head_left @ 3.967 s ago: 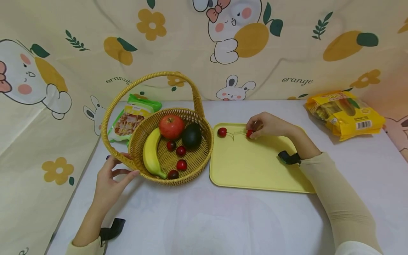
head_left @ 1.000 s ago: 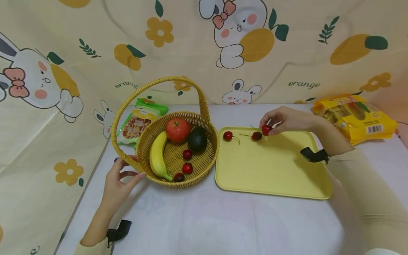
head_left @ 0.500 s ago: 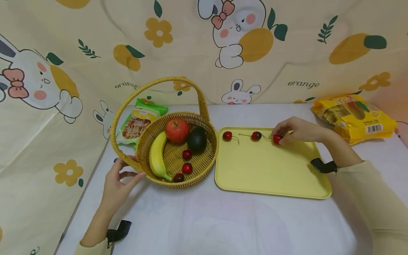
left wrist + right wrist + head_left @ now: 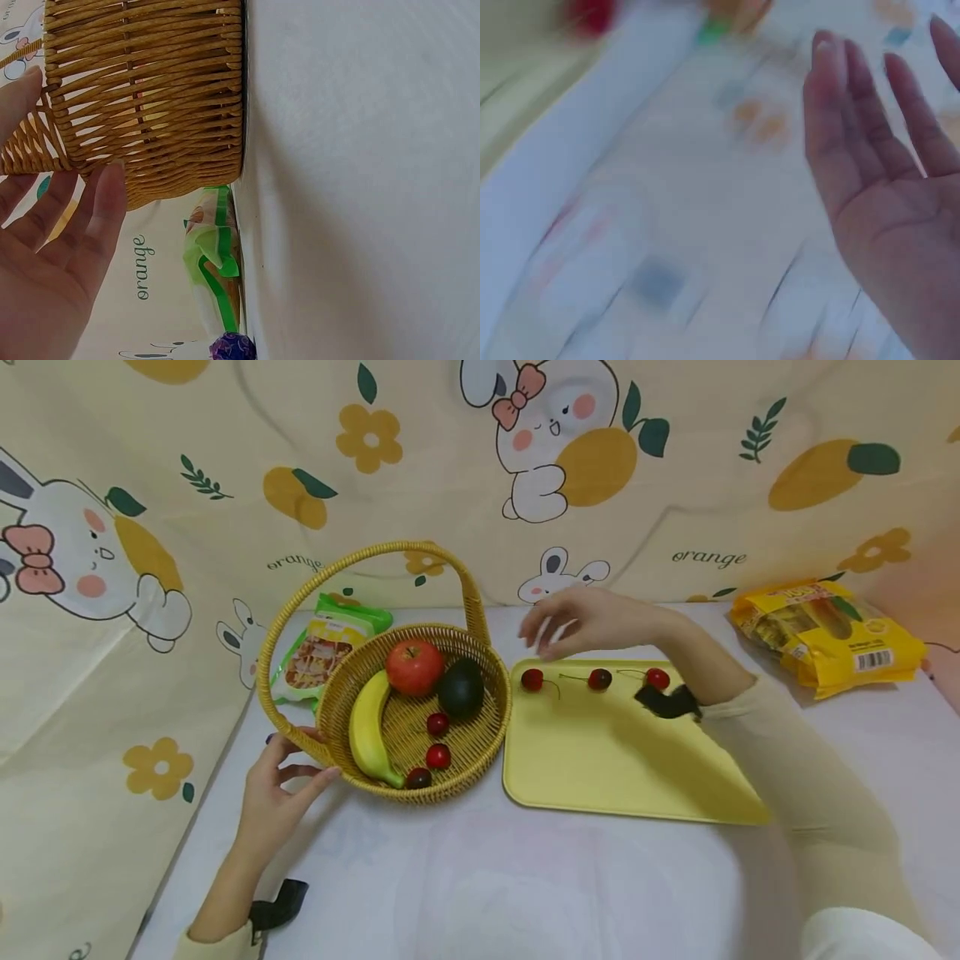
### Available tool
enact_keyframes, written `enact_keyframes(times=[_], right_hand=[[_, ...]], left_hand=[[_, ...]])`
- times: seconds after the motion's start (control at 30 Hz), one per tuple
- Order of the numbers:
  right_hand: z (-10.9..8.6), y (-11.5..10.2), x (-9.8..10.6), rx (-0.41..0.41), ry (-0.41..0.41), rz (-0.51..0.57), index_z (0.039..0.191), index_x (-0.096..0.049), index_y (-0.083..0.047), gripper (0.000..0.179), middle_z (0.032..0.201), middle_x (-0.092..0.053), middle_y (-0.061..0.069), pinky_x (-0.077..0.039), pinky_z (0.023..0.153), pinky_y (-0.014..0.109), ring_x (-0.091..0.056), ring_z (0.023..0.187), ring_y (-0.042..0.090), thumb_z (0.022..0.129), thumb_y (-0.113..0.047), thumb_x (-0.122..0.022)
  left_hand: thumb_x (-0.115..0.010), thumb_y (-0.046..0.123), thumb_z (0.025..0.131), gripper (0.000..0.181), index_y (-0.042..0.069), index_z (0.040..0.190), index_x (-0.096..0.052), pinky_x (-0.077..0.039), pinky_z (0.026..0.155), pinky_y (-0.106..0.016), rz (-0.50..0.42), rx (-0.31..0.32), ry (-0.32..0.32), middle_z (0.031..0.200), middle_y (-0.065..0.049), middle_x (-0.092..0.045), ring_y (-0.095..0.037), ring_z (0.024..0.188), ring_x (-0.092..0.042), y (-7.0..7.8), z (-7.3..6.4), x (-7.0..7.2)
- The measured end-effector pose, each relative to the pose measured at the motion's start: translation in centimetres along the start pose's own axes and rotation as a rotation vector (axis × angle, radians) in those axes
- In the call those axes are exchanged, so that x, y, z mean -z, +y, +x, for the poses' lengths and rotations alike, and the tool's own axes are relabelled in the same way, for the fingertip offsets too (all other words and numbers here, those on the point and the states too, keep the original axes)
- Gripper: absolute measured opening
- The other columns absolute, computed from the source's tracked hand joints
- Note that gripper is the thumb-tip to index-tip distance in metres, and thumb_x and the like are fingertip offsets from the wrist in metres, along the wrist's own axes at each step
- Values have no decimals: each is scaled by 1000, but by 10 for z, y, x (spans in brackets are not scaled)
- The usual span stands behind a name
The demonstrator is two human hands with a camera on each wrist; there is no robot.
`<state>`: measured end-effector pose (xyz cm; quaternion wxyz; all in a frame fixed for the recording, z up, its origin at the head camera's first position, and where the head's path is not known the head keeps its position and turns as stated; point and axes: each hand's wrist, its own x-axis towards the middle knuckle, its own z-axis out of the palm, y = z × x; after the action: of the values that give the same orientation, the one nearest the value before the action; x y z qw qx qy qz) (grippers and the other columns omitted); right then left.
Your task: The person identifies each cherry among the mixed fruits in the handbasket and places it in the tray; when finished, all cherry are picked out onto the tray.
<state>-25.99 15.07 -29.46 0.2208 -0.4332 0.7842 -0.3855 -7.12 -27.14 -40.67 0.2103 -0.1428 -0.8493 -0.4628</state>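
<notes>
My left hand holds the wicker basket at the left foot of its arched handle, thumb at the rim. In the left wrist view, fingers and thumb pinch the woven edge. Inside the basket lie a banana, a red apple, a dark avocado and three cherries. My right hand is in the air over the back edge of the yellow tray, fingers loose and holding nothing. Along the tray's back lie a left cherry, a middle cherry and a right cherry, stems on.
Behind the basket on the left leans a green snack bag. A yellow snack packet lies at the back right. A printed cloth hangs behind the white table.
My right hand took a cherry from the basket, laid it at the right of the tray's row, let go and swung left toward the basket. The left hand keeps its hold.
</notes>
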Motion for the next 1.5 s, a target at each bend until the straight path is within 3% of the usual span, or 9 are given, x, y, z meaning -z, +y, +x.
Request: enact_keyframes(times=[0.13, 0.23, 0.37, 0.67, 0.83, 1.0, 1.1, 1.27, 1.5], right_hand=[[76, -33, -31, 145, -240, 97, 121, -64, 1, 33, 113, -65, 21, -56, 91, 37, -66, 103, 29, 90, -5, -72], [115, -41, -53, 126, -400, 100, 123, -62, 2, 36, 115, -63, 21, -54, 92, 33, -63, 106, 34, 89, -2, -72], [139, -41, -71, 36, -532, 72, 127, -61, 1, 42, 117, -62, 18, -54, 88, 30, -61, 110, 32, 87, -2, -73], [153, -34, -90, -95, -639, 84, 137, -55, 0, 47, 131, -56, 22, -55, 83, 37, -57, 106, 19, 92, -7, -68], [155, -35, -94, -91, -685, 65, 139, -53, -1, 48, 135, -53, 21, -54, 88, 42, -56, 114, 24, 93, -8, -67], [155, -36, -94, -148, -720, 3, 139, -55, -5, 49, 138, -51, 18, -56, 91, 44, -51, 125, 28, 92, -7, -68], [159, -34, -98, -173, -739, -51, 132, -60, -6, 44, 132, -54, 15, -57, 87, 37, -52, 118, 23, 89, -2, -69], [168, -28, -114, -125, -781, -159, 114, -67, -2, 34, 109, -63, 7, -50, 81, 23, -53, 99, 12, 82, 9, -71], [176, -25, -124, -66, -773, -204, 102, -70, -1, 30, 95, -65, 1, -48, 78, 21, -53, 89, 10, 77, 15, -69]], left_hand=[[-76, -24, 70, 55, -11, 120, -55, -55, 72, -15, -6, 3, 3, 114, -25, -58, -6, 105, -57, 10, 0, -3], [-75, -23, 72, 51, -14, 117, -53, -55, 72, -16, -12, 10, -13, 113, -28, -58, -4, 105, -56, 22, 3, -6], [-75, -22, 73, 49, -15, 116, -53, -57, 72, -19, -11, 16, -36, 114, -28, -59, -3, 105, -56, 32, 5, -9], [-75, -21, 74, 49, -14, 116, -52, -57, 72, -20, -15, 19, -43, 114, -27, -60, -7, 105, -57, 33, 8, -9], [-75, -21, 74, 49, -14, 117, -52, -57, 72, -20, 3, 27, -37, 114, -27, -60, -7, 105, -57, 36, 8, -5], [-75, -20, 74, 50, -14, 118, -52, -57, 73, -19, 16, 28, -37, 115, -26, -60, -7, 104, -57, 35, 9, -2], [-75, -21, 74, 51, -14, 118, -52, -57, 73, -20, 12, 25, -32, 114, -27, -59, -7, 104, -57, 35, 10, -1], [-75, -21, 74, 50, -15, 118, -52, -57, 73, -20, 4, 16, -31, 114, -28, -59, -6, 104, -57, 33, 8, -1], [-79, -16, 74, 56, -5, 123, -54, -55, 74, -16, 8, 31, -21, 119, -17, -61, -9, 107, -57, 4, 0, 2]])
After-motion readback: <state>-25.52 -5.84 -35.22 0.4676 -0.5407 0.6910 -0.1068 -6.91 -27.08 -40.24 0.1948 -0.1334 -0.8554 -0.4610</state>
